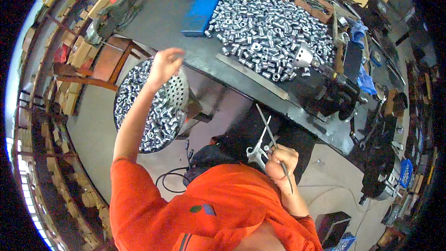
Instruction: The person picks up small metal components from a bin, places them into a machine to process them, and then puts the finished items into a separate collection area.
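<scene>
My left hand (165, 68) is raised above a round metal basin (178, 88) with a perforated side; its fingers are apart and nothing shows in them. Many short shiny metal fittings (160, 123) fill much of the basin. In front of my body, my right hand (282, 161) is closed round a thin grey metal rod (265, 123), which slants up and to the left; its exact kind is unclear. Just left of this hand, over my lap, is a silver tool (255, 152) with a curved handle and a slim pale tube.
A large heap of similar fittings (260, 28) covers the dark workbench (162, 14), beside a blue box (201, 15). A flat metal bar (253, 76) lies along its near edge. A drill-like machine (332, 83) with a silver cone stands right. A wooden chair (111, 60) stands left.
</scene>
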{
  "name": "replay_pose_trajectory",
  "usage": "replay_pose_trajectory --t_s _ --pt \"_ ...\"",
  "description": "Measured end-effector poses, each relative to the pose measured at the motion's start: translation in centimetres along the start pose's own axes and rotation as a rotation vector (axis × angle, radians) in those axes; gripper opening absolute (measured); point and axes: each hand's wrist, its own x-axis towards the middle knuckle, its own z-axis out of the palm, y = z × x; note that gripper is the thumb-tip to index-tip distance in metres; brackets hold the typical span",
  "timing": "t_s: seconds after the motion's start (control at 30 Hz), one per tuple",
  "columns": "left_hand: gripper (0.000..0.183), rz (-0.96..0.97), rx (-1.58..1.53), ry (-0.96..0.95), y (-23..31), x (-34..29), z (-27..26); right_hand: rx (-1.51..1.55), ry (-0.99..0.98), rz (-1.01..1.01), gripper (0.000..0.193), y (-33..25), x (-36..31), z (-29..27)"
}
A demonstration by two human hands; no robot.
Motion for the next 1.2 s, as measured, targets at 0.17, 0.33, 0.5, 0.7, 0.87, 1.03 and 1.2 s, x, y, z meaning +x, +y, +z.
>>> replay_pose_trajectory --t_s 0.17,0.33,0.5,0.7,0.87,1.03,1.2 --pt "0.031 -0.199 0.429 0.040 -8.3 -5.2 -2.2 0.073 -0.064 0.021 0.027 -0.3 0.8 0.4" --pt "0.032 -0.291 0.886 0.159 -13.5 -5.0 -0.1 0.086 -0.079 -0.012 0.024 -0.3 0.8 0.6" --pt "0.026 -0.283 0.909 0.082 -11.1 -4.2 1.1 0.061 -0.058 0.049 0.024 0.1 -0.1 0.5" --pt "0.026 -0.333 0.976 -0.097 -10.9 -3.0 -0.2 0.147 -0.065 0.081 0.025 0.4 -0.4 0.5" --pt "0.027 -0.233 0.553 -0.005 -4.2 -3.2 1.2 0.120 -0.057 0.104 0.026 -0.2 0.1 0.1" --pt "0.015 -0.341 -0.515 -0.474 5.4 -7.6 5.3 0.144 -0.193 0.110 0.029 0.2 0.2 0.2" --pt "0.033 -0.525 -1.133 -0.770 9.4 -11.2 11.2 0.088 -0.261 0.137 0.030 0.0 0.3 0.5"
